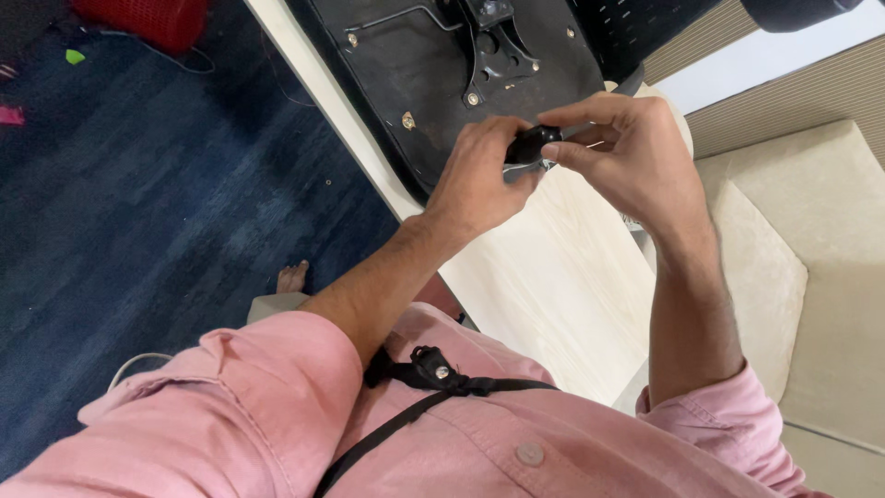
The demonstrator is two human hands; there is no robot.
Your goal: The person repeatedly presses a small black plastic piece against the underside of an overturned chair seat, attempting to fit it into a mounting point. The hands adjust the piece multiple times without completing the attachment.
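Note:
My left hand (pixel 479 175) and my right hand (pixel 627 152) meet over a pale wooden table (pixel 553 277). Together they grip a small black tool handle (pixel 533 143) with a bit of shiny metal showing under it. The left fingers wrap its near end, and the right thumb and fingers pinch the far end. Just beyond my hands an upturned black chair seat (pixel 433 74) lies on the table, its metal bracket (pixel 498 46) and several brass-coloured screws facing up.
A beige cushioned seat (pixel 820 249) stands to the right of the table. Dark blue carpet (pixel 157 203) covers the floor at left, with a red basket (pixel 147 18) at the top left. My bare foot (pixel 293 275) shows by the table's edge.

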